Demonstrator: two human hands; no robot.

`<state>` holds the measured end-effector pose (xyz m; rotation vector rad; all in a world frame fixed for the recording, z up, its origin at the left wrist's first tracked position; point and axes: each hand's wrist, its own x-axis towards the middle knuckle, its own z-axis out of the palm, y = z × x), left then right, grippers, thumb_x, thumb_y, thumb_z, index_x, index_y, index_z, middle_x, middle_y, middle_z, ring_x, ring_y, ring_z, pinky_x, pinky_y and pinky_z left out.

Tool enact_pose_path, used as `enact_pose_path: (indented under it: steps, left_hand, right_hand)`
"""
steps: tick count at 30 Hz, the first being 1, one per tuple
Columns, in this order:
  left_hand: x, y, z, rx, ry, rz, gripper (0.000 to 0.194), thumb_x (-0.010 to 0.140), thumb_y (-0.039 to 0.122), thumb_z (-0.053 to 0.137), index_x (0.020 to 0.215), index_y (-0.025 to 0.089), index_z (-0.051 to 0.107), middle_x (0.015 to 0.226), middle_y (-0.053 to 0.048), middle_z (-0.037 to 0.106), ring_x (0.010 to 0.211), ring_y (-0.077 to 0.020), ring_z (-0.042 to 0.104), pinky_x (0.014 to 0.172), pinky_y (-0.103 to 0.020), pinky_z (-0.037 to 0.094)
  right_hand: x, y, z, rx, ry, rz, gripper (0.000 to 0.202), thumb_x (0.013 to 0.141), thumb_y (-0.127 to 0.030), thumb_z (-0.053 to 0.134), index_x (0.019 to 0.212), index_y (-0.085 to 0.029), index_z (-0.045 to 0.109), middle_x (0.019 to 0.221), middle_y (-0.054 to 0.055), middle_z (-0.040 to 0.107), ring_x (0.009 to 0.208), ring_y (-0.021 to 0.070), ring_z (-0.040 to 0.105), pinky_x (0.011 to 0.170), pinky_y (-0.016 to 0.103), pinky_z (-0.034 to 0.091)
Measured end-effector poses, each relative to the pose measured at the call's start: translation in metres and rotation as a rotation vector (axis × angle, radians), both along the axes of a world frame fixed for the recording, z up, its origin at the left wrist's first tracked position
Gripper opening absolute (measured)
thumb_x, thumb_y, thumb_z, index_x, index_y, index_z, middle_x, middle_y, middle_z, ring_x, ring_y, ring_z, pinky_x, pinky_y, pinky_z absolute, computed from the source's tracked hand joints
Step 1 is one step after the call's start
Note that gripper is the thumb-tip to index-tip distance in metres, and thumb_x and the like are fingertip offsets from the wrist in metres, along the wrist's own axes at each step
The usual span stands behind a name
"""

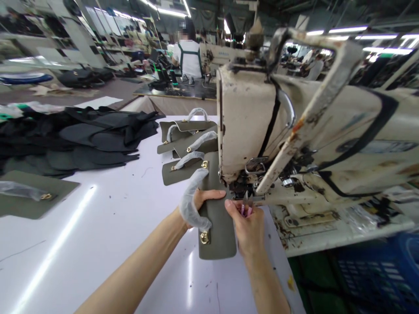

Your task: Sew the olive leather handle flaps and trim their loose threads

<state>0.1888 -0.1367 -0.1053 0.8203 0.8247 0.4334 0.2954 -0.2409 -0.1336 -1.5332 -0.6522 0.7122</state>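
Observation:
An olive-grey bag flap (218, 235) lies under the head of a cream sewing machine (247, 113), its long edge beside the needle area. Its handle (189, 203), wrapped in white film, arches over my left hand (199, 201). That hand grips the flap, thumb on top and the other fingers hidden beneath. My right hand (250, 222) is closed around small pink-handled snips (246, 209), blades pointing up towards the machine, and its thumb rests on the flap's right edge. Gold fittings (204, 237) hold the handle's ends.
More flaps with wrapped handles (183, 172) lie behind, and another (36, 200) sits at the left. Black cut pieces (98, 135) are piled at the back left. A blue crate (376, 266) stands lower right. A person (190, 59) sits further back.

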Motion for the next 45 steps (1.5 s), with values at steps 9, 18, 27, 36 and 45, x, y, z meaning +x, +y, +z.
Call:
enact_pose_path:
  steps: [9,18,27,36,45]
  left_hand:
    - [0.005,0.002,-0.009,-0.057,-0.055,0.031,0.039,0.063,0.031,0.084,0.097,0.016,0.073,0.082,-0.011,0.076,0.071,-0.0304,0.074,0.071,-0.043,0.063]
    - [0.007,0.005,-0.01,-0.045,-0.063,0.05,0.034,0.064,0.027,0.083,0.095,0.017,0.074,0.09,-0.012,0.077,0.084,-0.0331,0.075,0.077,-0.042,0.063]
    - [0.01,0.007,-0.012,-0.083,-0.039,0.112,0.042,0.056,0.026,0.087,0.094,0.014,0.075,0.083,-0.013,0.076,0.076,-0.0332,0.075,0.067,-0.038,0.064]
    - [0.012,0.003,-0.009,-0.088,-0.076,0.164,0.038,0.056,0.023,0.087,0.091,0.013,0.076,0.081,-0.014,0.076,0.07,-0.0319,0.074,0.064,-0.038,0.063]
    - [0.012,0.003,-0.008,-0.123,-0.11,0.167,0.042,0.056,0.022,0.087,0.095,0.013,0.075,0.085,-0.015,0.076,0.073,-0.0322,0.074,0.068,-0.041,0.063]
  right_hand:
    - [0.005,0.008,-0.008,0.046,0.074,-0.011,0.03,0.076,-0.042,0.074,0.065,-0.014,0.068,0.065,0.003,0.067,0.061,0.0165,0.059,0.054,0.025,0.045]
    - [0.003,0.007,0.002,0.003,0.104,-0.025,0.03,0.076,-0.041,0.073,0.064,-0.014,0.068,0.063,0.003,0.066,0.062,0.0175,0.061,0.055,0.024,0.044]
    - [0.003,0.01,-0.001,0.008,0.191,-0.052,0.03,0.072,-0.043,0.078,0.067,-0.014,0.07,0.063,0.002,0.065,0.058,0.016,0.058,0.054,0.024,0.044]
    - [0.005,0.011,-0.001,-0.004,0.192,-0.05,0.029,0.071,-0.041,0.079,0.069,-0.013,0.071,0.059,0.001,0.063,0.054,0.0144,0.054,0.054,0.025,0.044]
    - [0.007,0.009,0.0,0.047,0.225,-0.016,0.025,0.071,-0.037,0.079,0.065,-0.014,0.072,0.062,0.001,0.066,0.059,0.0151,0.057,0.057,0.025,0.045]
